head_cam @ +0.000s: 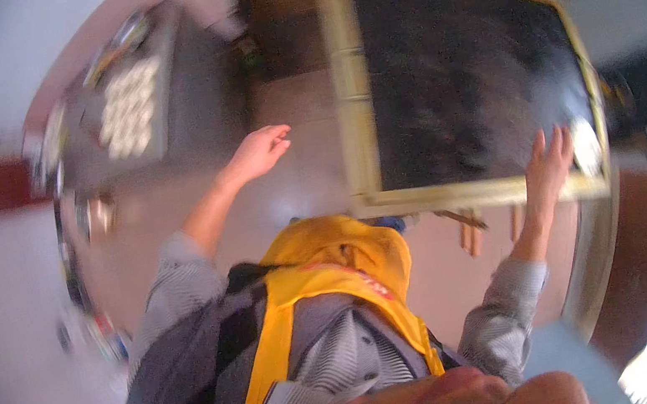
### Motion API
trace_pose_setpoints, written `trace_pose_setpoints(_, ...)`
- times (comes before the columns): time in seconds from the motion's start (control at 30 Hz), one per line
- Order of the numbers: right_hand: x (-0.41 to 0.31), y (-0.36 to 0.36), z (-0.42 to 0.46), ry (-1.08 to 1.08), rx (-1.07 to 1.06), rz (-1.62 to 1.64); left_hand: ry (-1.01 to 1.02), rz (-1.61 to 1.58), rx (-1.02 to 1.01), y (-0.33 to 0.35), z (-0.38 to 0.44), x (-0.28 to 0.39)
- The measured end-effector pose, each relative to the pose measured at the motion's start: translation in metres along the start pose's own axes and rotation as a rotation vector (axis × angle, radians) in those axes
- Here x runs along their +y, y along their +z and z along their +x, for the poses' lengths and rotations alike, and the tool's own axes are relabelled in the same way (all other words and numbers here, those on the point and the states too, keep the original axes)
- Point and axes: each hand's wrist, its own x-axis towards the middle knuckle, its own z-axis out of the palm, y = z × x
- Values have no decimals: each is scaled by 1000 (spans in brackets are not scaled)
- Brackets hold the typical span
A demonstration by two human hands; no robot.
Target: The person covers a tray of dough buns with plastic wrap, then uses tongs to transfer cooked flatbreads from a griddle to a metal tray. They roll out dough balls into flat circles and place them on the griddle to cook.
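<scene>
My left hand (pixel 258 152) is in the air over the floor, left of a dark-topped table with a pale raised frame (pixel 361 151). Its fingers are slightly bent, with a gap at the thumb, and nothing shows in them. My right hand (pixel 548 163) reaches across the table's near edge at the right corner, its fingers spread and holding nothing visible. Right beside those fingertips lies a rounded white lump (pixel 586 147), too blurred to name. I cannot tell whether the fingers touch it. Faint pale smears mark the dark tabletop (pixel 456 79).
At the far left, several pale round pieces (pixel 131 109) sit in rows on a grey table (pixel 167 55). Tiled floor (pixel 304 122) lies between the tables. Wooden legs (pixel 472 240) show beneath the near edge. My yellow apron (pixel 330 245) hangs close to it.
</scene>
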Motion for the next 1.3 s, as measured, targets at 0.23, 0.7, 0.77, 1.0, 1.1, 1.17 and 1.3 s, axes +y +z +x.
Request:
trace_pose_setpoints(0.23,-384,55,-176,-585,-578,521,-328,11,-217,3,-241,-270)
trace_pose_setpoints(0.7,-858,172,-319,-1417,-1094,634,-665,-431,213,-58,-401,-468)
trace_pose_setpoints(0.77,-923,208,-335,-1357,-1071,710,-661,-451,238,-69,-404,-504)
trace_pose_setpoints(1.0,-1205,355,-397,-1154,-1005,659,-770,-468,253,-163,-398,-640)
trace_pose_setpoints(1.1,-1272,409,-421,-1004,-837,493,-778,-449,278,-201,-397,-667)
trace_pose_setpoints(1.17,-1299,436,-423,-1006,-797,400,-759,-455,292,-228,-392,-692)
trace_pose_setpoints(1.3,-1323,472,-425,-969,-725,368,-691,-410,271,-285,-359,-757)
